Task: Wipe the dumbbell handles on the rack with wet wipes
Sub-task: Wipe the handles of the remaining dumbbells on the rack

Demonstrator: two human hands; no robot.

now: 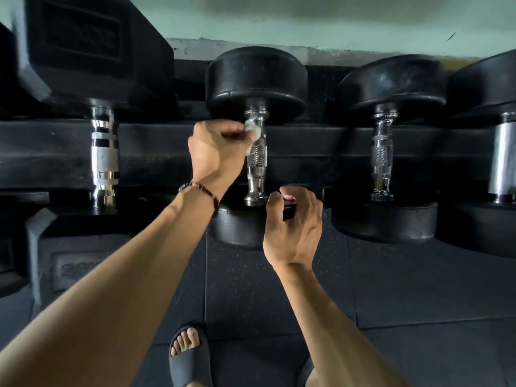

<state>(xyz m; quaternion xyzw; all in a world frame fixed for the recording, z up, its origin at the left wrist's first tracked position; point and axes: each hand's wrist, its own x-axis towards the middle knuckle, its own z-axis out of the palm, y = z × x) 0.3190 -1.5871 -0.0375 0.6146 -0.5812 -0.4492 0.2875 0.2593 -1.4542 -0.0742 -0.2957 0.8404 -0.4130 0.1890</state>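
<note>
The left hand (215, 150) pinched a wet wipe (252, 129) against the far end of the middle dumbbell's handle (257, 160) on the rack (156, 152). The right hand (293, 227) curled its grip over that dumbbell's near head (237, 227).

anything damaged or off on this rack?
One thing: the far head of the middle dumbbell shows a crack-like seam along its lower left edge. The left hand presses the wet wipe on its handle. Otherwise nothing stands out.

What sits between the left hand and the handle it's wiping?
Head view: a crumpled white wet wipe, pinched in the left hand against the upper handle. Nothing else between.
</note>
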